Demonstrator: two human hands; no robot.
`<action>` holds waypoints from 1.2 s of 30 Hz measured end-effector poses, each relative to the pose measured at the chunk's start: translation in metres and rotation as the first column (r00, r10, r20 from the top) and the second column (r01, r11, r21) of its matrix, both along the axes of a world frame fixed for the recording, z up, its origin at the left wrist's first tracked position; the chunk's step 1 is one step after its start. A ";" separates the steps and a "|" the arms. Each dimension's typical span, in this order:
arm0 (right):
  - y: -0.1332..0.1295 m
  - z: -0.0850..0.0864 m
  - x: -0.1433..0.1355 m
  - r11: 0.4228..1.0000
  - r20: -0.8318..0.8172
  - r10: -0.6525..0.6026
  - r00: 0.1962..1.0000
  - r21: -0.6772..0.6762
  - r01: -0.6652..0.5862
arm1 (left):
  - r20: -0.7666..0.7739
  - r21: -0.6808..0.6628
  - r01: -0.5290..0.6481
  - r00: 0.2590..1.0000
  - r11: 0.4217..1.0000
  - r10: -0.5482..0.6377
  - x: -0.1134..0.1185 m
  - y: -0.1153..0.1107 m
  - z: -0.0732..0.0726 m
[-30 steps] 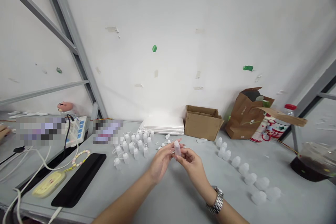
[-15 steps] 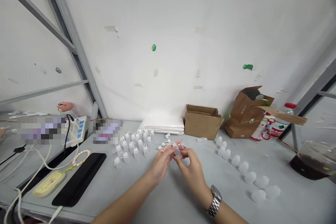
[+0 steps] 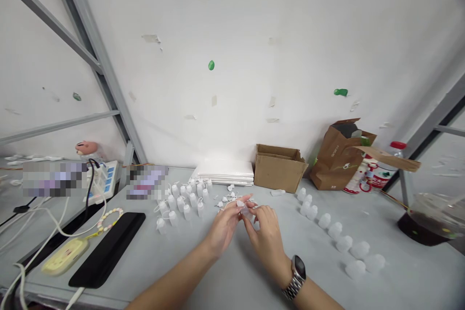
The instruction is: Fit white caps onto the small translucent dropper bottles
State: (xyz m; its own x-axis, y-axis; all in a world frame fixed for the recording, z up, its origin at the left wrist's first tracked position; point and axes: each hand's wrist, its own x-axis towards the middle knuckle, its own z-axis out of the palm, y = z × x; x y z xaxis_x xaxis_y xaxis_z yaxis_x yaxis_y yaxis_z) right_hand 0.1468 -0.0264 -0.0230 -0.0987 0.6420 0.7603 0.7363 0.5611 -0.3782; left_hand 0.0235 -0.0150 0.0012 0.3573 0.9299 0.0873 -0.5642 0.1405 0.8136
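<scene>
Near the table's middle, my left hand [image 3: 223,227] and my right hand [image 3: 267,230] meet around a small translucent plastic bottle [image 3: 247,211]. The right fingers and thumb grip its body, while the left fingers close about its upper end. A whitish part shows at the left thumb; its exact shape is partly hidden. Just beyond my fingers lie several loose white caps [image 3: 230,197] with thin straps. To the left stand several small bottles with strapped caps [image 3: 181,202] in rows. A slanting line of translucent bottles [image 3: 344,243] without visible straps stands to the right.
At the back are a white stack [image 3: 225,174], a cardboard box [image 3: 279,168] and a brown paper bag [image 3: 336,162]. A drink cup [image 3: 425,225] stands far right. On the left lie a black pad [image 3: 109,247], a yellow case [image 3: 65,255] and cables near a power strip [image 3: 111,181].
The bottle in my hands has tilted, and my right fingers now cover more of it. The whole view has shifted slightly; the standing bottles look unchanged.
</scene>
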 end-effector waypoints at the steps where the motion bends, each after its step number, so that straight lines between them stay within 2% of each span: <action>1: 0.000 0.000 0.000 1.000 -0.002 0.001 1.000 -0.003 -0.001 | 0.002 0.006 0.001 1.000 1.000 -0.001 0.000 0.000 -0.001; 6: 0.000 0.002 -0.001 1.000 -0.001 0.006 1.000 0.004 -0.006 | -0.005 0.039 -0.007 1.000 0.999 0.007 0.001 0.002 -0.004; 16: 0.002 0.001 0.000 0.997 0.058 -0.029 0.998 0.075 0.025 | -0.012 0.020 -0.010 1.000 1.000 0.010 0.002 -0.001 0.002; 24: 0.001 0.001 -0.001 0.987 0.118 -0.090 0.989 0.144 0.073 | 0.039 -0.017 0.009 0.999 1.000 -0.008 0.001 0.001 -0.004; 31: 0.001 0.000 0.001 0.997 0.075 -0.064 0.995 0.046 0.061 | 0.013 0.016 0.018 1.000 1.000 -0.018 0.003 0.002 -0.005; 34: 0.001 0.000 0.000 0.999 -0.015 -0.024 1.000 -0.031 0.024 | -0.024 0.032 0.004 1.000 0.999 -0.003 0.003 0.001 -0.002; 36: 0.001 0.001 -0.001 0.991 -0.116 0.005 0.993 -0.134 -0.021 | -0.045 0.037 -0.010 0.999 0.999 0.011 0.003 0.001 0.000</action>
